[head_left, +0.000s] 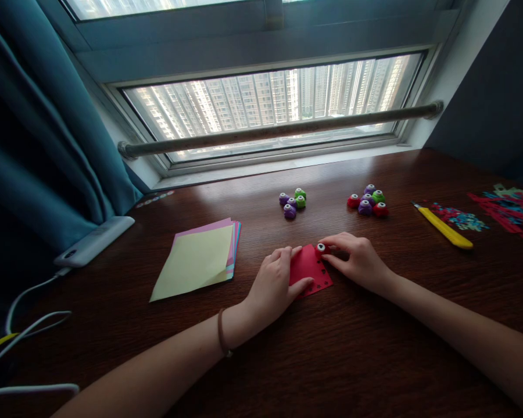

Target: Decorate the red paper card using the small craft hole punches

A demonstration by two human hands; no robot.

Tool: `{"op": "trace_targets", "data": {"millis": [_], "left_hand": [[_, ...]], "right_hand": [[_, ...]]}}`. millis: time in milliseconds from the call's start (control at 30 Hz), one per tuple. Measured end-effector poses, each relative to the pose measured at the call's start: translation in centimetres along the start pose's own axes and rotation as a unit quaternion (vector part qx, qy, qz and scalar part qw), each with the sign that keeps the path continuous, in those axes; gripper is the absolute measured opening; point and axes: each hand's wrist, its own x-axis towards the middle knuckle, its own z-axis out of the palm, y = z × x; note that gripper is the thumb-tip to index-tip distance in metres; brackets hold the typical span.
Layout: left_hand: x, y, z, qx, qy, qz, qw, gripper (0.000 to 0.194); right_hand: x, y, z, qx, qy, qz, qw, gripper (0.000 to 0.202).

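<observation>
- Small red craft punch with a white-ringed top (321, 248): at the far right corner of the sheet, left of the right hand and within its fingertips.
- Right hand (361, 259): thumb and fingers pinching the punch from the right; the nearer hand to it.
- Bright red paper sheet (305, 262): flat on the dark brown wood-grain table (261, 371), partly under the left hand; covered in part, so its long axis cannot be told.
- Small dark punched holes (324, 271): spaced along the right edge, from near the punch toward the person, and along the near edge.
- Left hand (270, 284): spread, thumb and fingers resting on the sheet's left part, gripping no tool; apart from the punch, red paper between.
- Purple and green craft punches (292, 202): beyond the sheet, well apart from both hands.
</observation>
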Motion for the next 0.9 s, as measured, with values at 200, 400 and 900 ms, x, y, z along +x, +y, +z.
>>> {"op": "trace_targets", "data": {"millis": [200,400,900], "left_hand": [[0.0,-0.08,-0.05,0.003,0.004,0.003,1.0,0.056],[0.05,-0.09,0.05,0.002,0.002,0.008,1.0,0.057],[0.06,-0.05,-0.2,-0.002,-0.018,0.017,1.0,0.056]], "right_hand": [[0.03,0.05,-0.02,0.01,-0.001,0.024,1.0,0.021],[0.17,-0.08,-0.24,0.038,-0.012,0.019,0.999,0.015],[0.31,-0.17,-0.39,0.065,-0.033,-0.001,0.997,0.016]]}}
